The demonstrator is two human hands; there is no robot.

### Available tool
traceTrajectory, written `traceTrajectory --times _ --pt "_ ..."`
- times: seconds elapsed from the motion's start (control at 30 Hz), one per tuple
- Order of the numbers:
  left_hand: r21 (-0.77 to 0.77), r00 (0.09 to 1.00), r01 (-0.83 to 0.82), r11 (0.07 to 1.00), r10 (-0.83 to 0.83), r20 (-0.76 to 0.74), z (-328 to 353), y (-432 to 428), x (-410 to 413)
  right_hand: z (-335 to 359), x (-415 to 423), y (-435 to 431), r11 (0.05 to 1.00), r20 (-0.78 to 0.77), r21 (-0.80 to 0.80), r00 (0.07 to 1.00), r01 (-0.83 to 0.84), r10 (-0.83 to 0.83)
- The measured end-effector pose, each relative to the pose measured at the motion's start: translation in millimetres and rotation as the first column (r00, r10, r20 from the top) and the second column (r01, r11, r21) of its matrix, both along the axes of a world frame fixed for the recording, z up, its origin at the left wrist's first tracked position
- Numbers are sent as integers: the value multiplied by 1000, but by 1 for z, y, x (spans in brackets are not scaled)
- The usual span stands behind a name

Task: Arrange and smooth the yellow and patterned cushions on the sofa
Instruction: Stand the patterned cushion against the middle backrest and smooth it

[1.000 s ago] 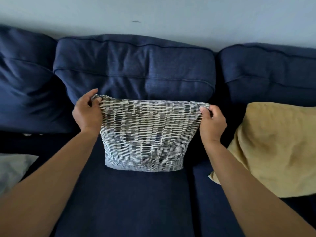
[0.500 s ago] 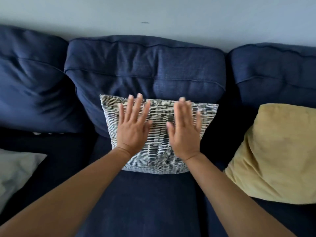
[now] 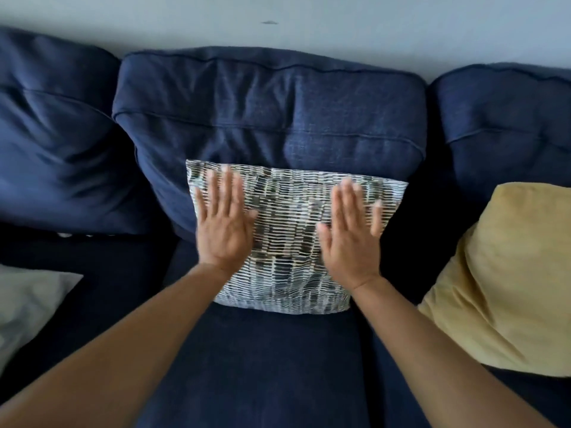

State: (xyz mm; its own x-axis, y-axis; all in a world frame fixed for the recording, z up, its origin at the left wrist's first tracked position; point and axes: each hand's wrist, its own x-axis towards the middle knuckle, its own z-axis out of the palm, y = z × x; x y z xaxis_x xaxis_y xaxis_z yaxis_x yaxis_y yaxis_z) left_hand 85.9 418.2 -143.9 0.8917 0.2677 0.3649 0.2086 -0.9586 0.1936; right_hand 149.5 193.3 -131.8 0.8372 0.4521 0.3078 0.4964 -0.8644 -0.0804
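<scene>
The patterned cushion (image 3: 290, 242), black-and-white woven look, leans upright against the middle back cushion of the navy sofa (image 3: 268, 366). My left hand (image 3: 224, 225) lies flat on its left side, fingers spread. On the cushion's right side my right hand (image 3: 350, 239) is also flat with fingers apart; both hands are motion-blurred. The yellow cushion (image 3: 506, 282) leans on the right seat, apart from my hands.
A pale grey-white cushion (image 3: 27, 307) lies on the left seat at the frame edge. Three navy back cushions line a light wall (image 3: 309, 23). The dark seat in front of the patterned cushion is bare between my forearms.
A second ago both hands gripped the cushion's top corners; they let go and pressed flat at its middle. Since then they have slid apart toward its left and right sides.
</scene>
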Motion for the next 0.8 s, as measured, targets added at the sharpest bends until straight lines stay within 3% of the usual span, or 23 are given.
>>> traceTrajectory --times 0.07,0.13,0.23,0.33,0.47,0.6,0.67,0.8 --pt "24 984 176 984 -177 26 -9 -35 -5 -9 -23 24 986 -2 -15 986 -168 168" --pt "42 977 212 976 -211 -26 -31 -43 -8 -29 -30 31 972 13 -79 975 -220 221" --pt "89 984 114 989 -101 -145 -60 -11 -13 -51 -6 4 978 -19 -167 992 -126 124" --pt "137 977 18 990 12 -213 -64 25 -21 -54 13 -33 988 -50 -156 999 6 -14" --pt "13 991 -108 994 108 -77 -44 23 -31 -34 -7 -28 997 35 -7 996 80 -80" --pt "36 990 125 991 -127 55 -24 -24 -8 -16 -23 26 987 56 40 987 -155 153" --pt "46 990 143 989 -143 -1 -22 -30 12 -16 -8 41 985 27 1 985 -173 173" --pt "85 973 -35 996 53 -224 -27 16 22 -21 42 1 994 -57 -96 998 -42 36"
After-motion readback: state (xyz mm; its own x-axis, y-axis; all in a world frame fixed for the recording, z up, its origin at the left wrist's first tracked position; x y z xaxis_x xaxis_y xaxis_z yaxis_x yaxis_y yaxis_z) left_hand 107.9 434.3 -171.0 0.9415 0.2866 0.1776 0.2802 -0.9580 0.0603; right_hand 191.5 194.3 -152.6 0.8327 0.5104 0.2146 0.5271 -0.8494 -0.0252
